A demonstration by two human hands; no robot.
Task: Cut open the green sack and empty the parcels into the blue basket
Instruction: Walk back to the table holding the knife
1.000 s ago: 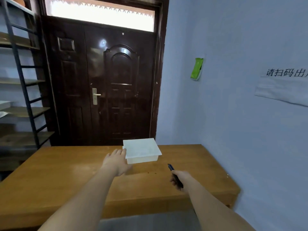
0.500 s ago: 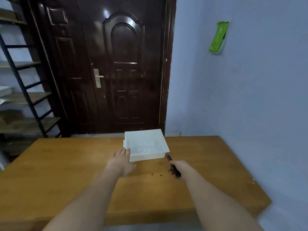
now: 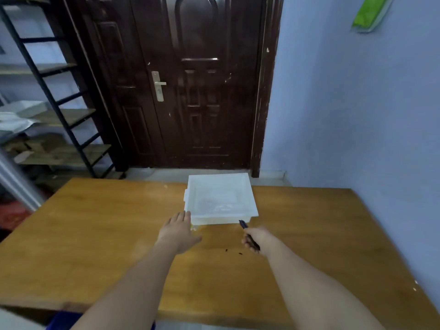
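My right hand (image 3: 256, 239) is closed around a small dark cutter (image 3: 245, 226), its tip pointing at the front right corner of a white plastic tray (image 3: 220, 198) on the wooden table (image 3: 95, 234). My left hand (image 3: 178, 231) reaches out flat with fingers apart, fingertips at the tray's front left corner. A sliver of blue (image 3: 59, 320), perhaps the blue basket, shows below the table's near edge. No green sack is in view.
A dark brown door (image 3: 195, 79) stands behind the table. A black metal shelf rack (image 3: 54, 110) with white items is at the left. The pale blue wall (image 3: 357, 115) at the right carries a green packet (image 3: 367, 13).
The view has tilted down and moved closer to the table. Both hands have stayed by the tray's front edge, the right one still holding the cutter.
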